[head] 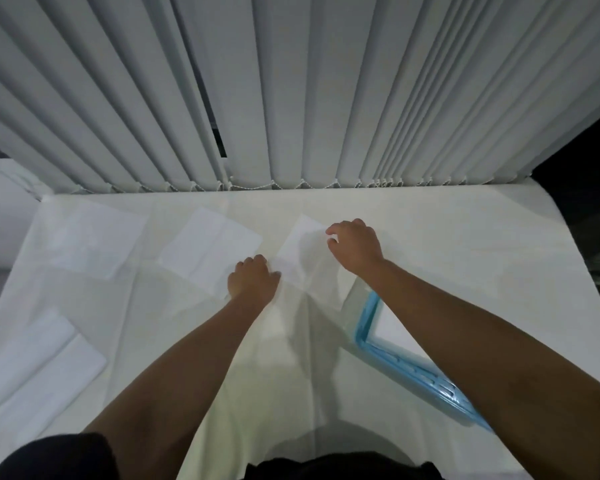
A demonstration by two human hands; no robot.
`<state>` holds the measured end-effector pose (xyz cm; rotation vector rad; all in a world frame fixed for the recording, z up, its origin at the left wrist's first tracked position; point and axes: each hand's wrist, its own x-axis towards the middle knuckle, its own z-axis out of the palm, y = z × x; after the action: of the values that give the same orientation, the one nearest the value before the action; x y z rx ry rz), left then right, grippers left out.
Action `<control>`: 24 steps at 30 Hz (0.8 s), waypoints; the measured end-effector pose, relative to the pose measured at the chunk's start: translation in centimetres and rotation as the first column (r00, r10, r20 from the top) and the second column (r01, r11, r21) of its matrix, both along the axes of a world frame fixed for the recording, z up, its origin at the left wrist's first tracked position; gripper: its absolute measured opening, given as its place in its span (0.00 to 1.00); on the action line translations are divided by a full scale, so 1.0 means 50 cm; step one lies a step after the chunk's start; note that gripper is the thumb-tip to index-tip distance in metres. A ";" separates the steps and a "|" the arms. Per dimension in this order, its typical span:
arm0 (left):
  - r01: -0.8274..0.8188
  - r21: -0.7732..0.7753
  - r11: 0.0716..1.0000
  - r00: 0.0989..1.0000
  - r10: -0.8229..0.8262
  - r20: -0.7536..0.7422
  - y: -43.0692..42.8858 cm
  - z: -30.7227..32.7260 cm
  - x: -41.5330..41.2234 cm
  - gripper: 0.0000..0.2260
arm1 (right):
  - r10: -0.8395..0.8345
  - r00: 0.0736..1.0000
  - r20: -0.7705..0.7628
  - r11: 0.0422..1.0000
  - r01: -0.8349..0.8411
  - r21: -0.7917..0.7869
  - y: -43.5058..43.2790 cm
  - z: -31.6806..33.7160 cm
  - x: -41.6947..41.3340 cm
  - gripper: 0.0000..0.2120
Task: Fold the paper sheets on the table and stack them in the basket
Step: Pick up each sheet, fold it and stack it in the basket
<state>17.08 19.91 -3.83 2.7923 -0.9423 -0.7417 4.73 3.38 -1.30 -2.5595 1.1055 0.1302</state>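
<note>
Head view shows both hands on one paper sheet [305, 261], which lies on the cloth-covered surface [465, 258] just beyond the blue basket [367, 323]. The left hand [253, 280] has its fingers curled at the sheet's near left corner. The right hand [355, 247] curls its fingers over the far right edge. Both seem to be pinching the paper, though the fingertips themselves are hidden. The step in hand is probably bringing one edge across to make the fold.

Several things could go wrong from here. The paper is white on a pale cloth, so its edges are hard to read, and the corners may miss each other and leave a skewed crease. If the two hands pull apart, the thin sheet could crumple or tear. A pinch that catches the cloth as well would bunch it under the fold. A neighbouring sheet [208, 251] lies close to the left hand, and a careless sweep could drag it. The basket rim sits right under the right forearm, which could knock it if it drops.
</note>
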 end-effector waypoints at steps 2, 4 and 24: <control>-0.014 -0.012 1.000 1.000 0.014 0.020 -0.022 -0.004 0.007 0.22 | 0.023 0.999 -0.024 1.000 -0.022 0.016 -0.011 -0.017 0.044 0.16; -0.012 -0.008 1.000 1.000 0.012 0.029 -0.043 -0.008 0.009 0.22 | 0.051 0.996 -0.077 0.998 -0.048 0.043 -0.019 -0.033 0.081 0.17; 0.087 -0.129 0.988 0.993 -0.076 0.091 -0.051 0.012 0.053 0.13 | -0.082 0.989 0.122 0.837 0.003 0.546 -0.069 -0.023 0.127 0.14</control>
<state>19.75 17.35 -3.22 2.7027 -1.0844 -0.5497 11.07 -0.06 -2.43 -1.9967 0.9083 0.2162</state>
